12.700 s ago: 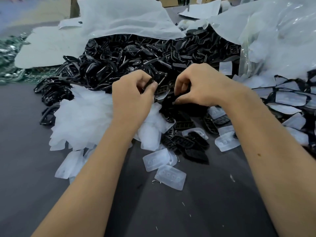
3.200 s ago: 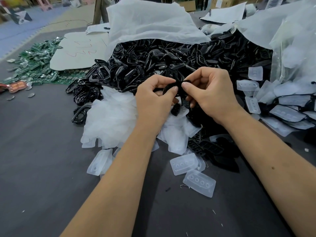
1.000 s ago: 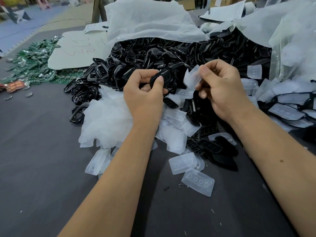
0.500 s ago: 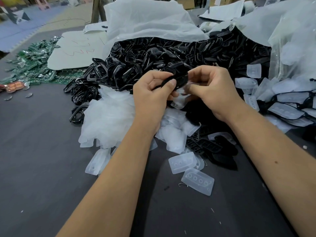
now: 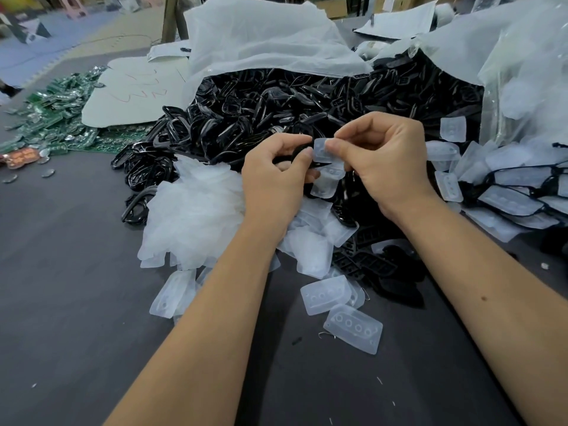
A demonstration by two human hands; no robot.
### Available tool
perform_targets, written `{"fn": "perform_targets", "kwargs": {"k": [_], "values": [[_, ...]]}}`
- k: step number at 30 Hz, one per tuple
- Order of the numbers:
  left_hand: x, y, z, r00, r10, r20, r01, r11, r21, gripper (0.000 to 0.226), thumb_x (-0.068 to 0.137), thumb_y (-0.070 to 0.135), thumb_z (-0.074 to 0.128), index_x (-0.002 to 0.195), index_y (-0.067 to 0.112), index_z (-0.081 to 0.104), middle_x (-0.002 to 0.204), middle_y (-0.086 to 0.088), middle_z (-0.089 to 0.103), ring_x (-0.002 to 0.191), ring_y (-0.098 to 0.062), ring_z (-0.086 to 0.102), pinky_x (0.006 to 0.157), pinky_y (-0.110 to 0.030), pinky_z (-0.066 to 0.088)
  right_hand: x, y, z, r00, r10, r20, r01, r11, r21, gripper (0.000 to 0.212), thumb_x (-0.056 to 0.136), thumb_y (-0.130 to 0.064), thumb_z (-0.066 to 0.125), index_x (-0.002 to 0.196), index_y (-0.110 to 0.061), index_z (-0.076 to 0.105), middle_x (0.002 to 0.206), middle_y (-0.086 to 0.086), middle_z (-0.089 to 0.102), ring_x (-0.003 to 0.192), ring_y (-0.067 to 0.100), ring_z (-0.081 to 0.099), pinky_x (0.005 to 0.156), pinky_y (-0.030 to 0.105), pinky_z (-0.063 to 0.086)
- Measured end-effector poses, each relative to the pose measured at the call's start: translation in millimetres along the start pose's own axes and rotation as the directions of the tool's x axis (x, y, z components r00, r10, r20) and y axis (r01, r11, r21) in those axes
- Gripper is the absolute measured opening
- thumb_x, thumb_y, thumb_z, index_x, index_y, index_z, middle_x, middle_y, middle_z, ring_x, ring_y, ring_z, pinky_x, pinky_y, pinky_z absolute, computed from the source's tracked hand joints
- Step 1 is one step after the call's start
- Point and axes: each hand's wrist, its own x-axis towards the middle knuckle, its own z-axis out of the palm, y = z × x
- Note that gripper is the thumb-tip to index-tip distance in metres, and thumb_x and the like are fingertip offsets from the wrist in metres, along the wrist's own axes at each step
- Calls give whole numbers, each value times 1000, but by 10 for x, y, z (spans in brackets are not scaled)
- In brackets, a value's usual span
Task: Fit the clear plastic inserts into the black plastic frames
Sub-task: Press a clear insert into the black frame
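A frosted, translucent rounded-rectangle plastic insert (image 5: 322, 150) with moulded dimples is pinched by the right hand (image 5: 388, 161) thumb and forefinger. The left hand (image 5: 272, 179) fingers curl around a glossy black plastic frame (image 5: 297, 153), touching the insert's left edge.

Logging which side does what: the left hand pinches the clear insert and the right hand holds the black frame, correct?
Reversed. The head view shows the right hand pinching the clear insert, and the left hand holding the black frame.

Green circuit boards (image 5: 52, 118) heaped far left; white sheet (image 5: 135, 93) just beside them.
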Motion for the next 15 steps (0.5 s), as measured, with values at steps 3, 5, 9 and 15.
{"fn": "perform_targets", "kwargs": {"k": [3, 5, 9, 15], "values": [[4, 9, 1, 1000, -10, 23, 10, 1000, -13, 19, 104, 4, 59, 107, 11, 76, 95, -5, 78, 67, -18, 76, 66, -25, 59, -3, 11, 4, 999, -32, -2, 32, 994, -103, 14, 79, -16, 90, 82, -14, 76, 77, 0, 77, 65, 14, 72, 63, 30, 59], [7, 20, 0, 999, -21, 30, 22, 999, -38, 23, 107, 6, 54, 106, 12, 76, 96, -6, 77, 69, -20, 76, 65, -22, 58, -5, 7, 8, 999, -47, 9, 48, 988, -144, 15, 79, -17, 91, 82, -14, 77, 78, -1, 77, 68, 16, 74, 65, 34, 62], [8, 39, -2, 998, -40, 48, 45, 994, -97, 28, 109, 8, 50, 106, 9, 77, 101, -10, 75, 81, -23, 75, 68, -23, 59, -8, 1, 23, 998, -60, 12, 61, 986, -156, 14, 80, -15, 90, 83, -11, 77, 77, 1, 77, 68, 18, 74, 66, 36, 63], [4, 56, 0, 994, -74, 77, 87, 980, -178, 36, 112, 17, 46, 102, 8, 79, 100, -22, 75, 80, -21, 74, 67, -25, 59, 2, 0, 23, 997, -74, 20, 77, 983, -167, 15, 79, -17, 91, 82, -15, 76, 77, -1, 76, 68, 16, 74, 66, 31, 62]]}}
